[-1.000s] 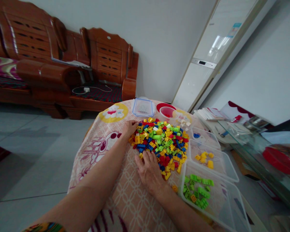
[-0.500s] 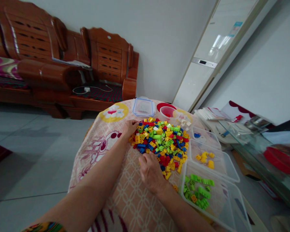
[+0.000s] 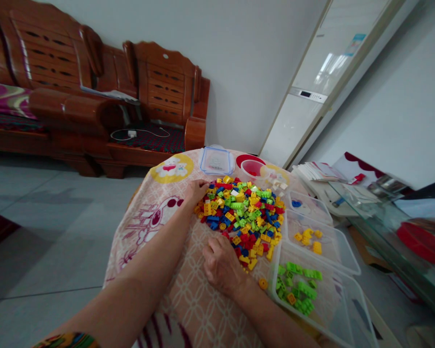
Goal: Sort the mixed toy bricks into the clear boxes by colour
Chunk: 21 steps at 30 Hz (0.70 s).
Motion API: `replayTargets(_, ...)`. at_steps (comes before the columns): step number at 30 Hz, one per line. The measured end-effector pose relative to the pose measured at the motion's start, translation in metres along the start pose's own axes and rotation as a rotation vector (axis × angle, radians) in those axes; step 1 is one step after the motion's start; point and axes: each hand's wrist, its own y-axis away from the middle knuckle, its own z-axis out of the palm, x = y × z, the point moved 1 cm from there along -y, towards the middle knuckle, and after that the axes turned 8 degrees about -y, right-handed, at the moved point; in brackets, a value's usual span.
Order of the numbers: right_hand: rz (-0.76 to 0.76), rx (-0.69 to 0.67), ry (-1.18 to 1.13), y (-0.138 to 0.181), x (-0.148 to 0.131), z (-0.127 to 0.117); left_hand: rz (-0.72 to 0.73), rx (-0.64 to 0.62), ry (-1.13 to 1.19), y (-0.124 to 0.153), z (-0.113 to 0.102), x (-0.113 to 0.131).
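A heap of toy building bricks (image 3: 239, 205) in red, yellow, blue, lime green and white covers the middle of the table. My left hand (image 3: 195, 192) rests at the heap's left edge, fingers stretched towards the bricks and touching its border; no brick shows in its grasp. Below the heap, my right hand (image 3: 221, 266) is closed over the cloth, its fingers curled under. Whatever it may hold is hidden by the back of the hand. A loose yellow round brick (image 3: 263, 283) lies just right of this hand.
Clear plastic boxes stand on the right: one with green bricks (image 3: 299, 287), one with yellow bricks (image 3: 307, 236), another with a few blue pieces (image 3: 296, 203). Behind the heap are a blue-rimmed lid (image 3: 216, 161), a clear bowl (image 3: 254, 169) and white bricks (image 3: 280, 185). A glass-topped table (image 3: 380, 217) stands at right.
My right hand has drawn back slightly towards me and to the left, away from the heap, uncovering more bricks and the loose round one. The left hand has stayed in place.
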Motion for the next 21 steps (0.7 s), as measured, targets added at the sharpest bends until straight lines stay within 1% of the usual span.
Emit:
replayTargets(5, 0.007, 0.024, 0.006, 0.000, 0.001, -0.001, 0.001, -0.003, 0.009, 0.001, -0.001, 0.000)
replayTargets(8, 0.085, 0.074, -0.008, -0.003, 0.009, -0.011, -0.004, 0.018, 0.030, 0.002, -0.004, 0.003)
replayTargets(10, 0.171, 0.135, -0.029, -0.006, 0.018, -0.023, 0.015, 0.102, 0.067, 0.005, -0.007, 0.012)
replayTargets(12, 0.256, 0.187, -0.042, -0.007, 0.028, -0.036, 0.075, 0.175, 0.120, 0.012, -0.011, 0.026)
replayTargets(13, 0.294, 0.204, -0.041, -0.007, 0.034, -0.042, 0.124, 0.163, 0.160, 0.016, -0.013, 0.036)
replayTargets(14, 0.329, 0.216, -0.036, -0.007, 0.039, -0.047, 0.176, 0.107, 0.221, 0.022, -0.014, 0.045)
replayTargets(15, 0.363, 0.229, -0.029, -0.006, 0.044, -0.052, 0.223, 0.002, 0.297, 0.028, -0.015, 0.055)
replayTargets(18, 0.438, 0.275, -0.018, -0.001, 0.057, -0.063, 0.307, -0.436, 0.507, 0.049, -0.014, 0.081)
replayTargets(21, 0.467, 0.329, -0.029, 0.003, 0.070, -0.069, 0.338, -0.818, 0.620, 0.067, -0.007, 0.096)
